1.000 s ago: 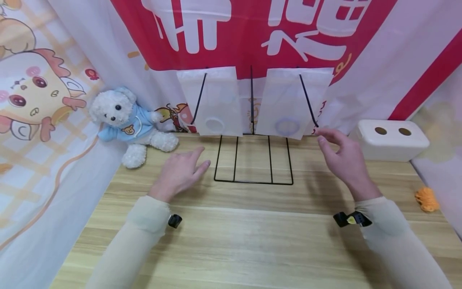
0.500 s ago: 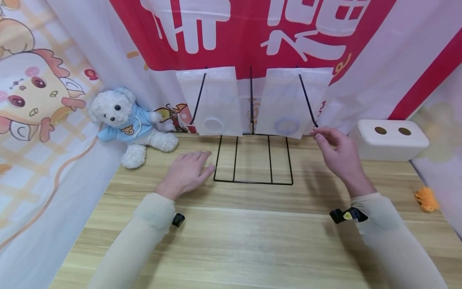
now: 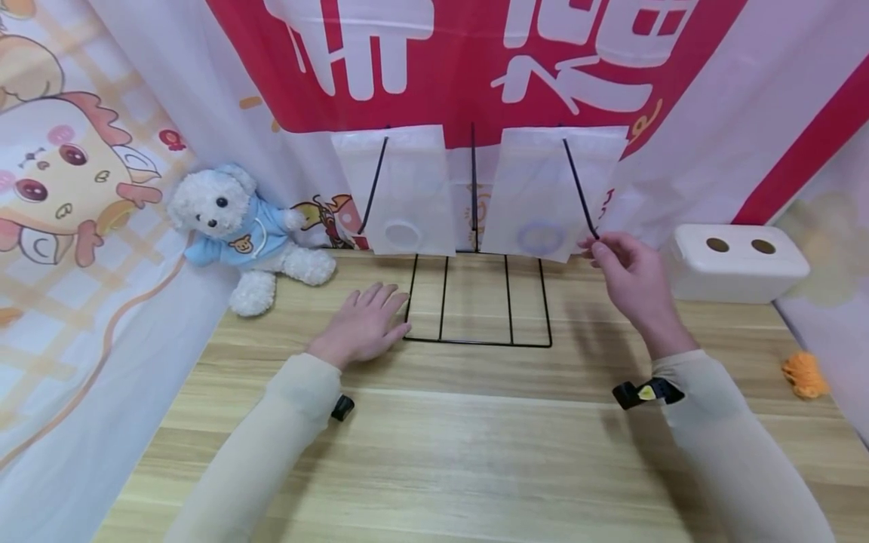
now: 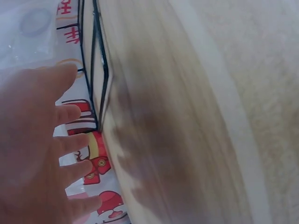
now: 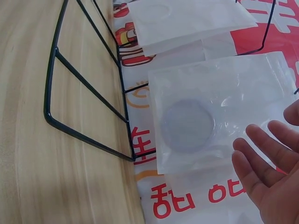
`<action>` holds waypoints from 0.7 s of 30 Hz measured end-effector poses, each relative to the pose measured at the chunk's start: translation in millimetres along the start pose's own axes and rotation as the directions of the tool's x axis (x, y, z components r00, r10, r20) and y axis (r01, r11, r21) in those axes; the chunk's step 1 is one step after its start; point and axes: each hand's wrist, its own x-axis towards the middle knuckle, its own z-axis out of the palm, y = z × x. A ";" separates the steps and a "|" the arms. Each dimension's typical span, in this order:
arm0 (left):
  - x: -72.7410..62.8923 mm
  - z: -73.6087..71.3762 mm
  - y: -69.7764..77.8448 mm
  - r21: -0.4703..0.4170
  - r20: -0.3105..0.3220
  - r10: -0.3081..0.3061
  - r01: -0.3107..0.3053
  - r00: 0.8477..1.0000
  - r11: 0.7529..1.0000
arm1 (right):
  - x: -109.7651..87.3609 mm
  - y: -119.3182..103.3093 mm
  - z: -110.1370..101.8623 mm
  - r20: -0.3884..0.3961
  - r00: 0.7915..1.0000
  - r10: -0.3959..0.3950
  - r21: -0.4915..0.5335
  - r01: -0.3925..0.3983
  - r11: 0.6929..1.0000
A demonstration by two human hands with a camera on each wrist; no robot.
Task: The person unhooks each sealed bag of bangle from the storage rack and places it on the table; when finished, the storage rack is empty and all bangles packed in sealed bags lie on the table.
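A black wire rack (image 3: 478, 343) stands on the wood-grain table against the cloth backdrop, with black rods jutting forward at its upper part. Two translucent white bags hang on it: the left bag (image 3: 407, 181) shows a pale ring, the right bag (image 3: 553, 181) a bluish-purple ring (image 5: 188, 125). My left hand (image 3: 363, 320) lies low at the rack base's left side, fingers spread, fingertips right at the wire. Beside the right bag is my right hand (image 3: 634, 283), thumb and fingers by the front end of the right rod. In the right wrist view its fingers are apart, loosely bent.
A white plush dog (image 3: 254, 234) in a blue hoodie sits to the left of the rack. On the right are a white box (image 3: 740, 264) with two round holes and an orange yarn-like bundle (image 3: 804, 375). Printed cloth (image 3: 468, 68) hangs behind and at the sides.
My left hand has moved right and slightly down to the rack base, its fingers spreading. My right hand has shifted slightly left and up toward the rod's end. The rack and bags look unmoved.
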 end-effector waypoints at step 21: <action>3.0 8.5 -5.9 -0.093 0.185 -0.010 0.028 0.983 0.995 | 21.1 -9.4 -2.1 -0.020 0.999 0.047 0.004 -0.047 0.999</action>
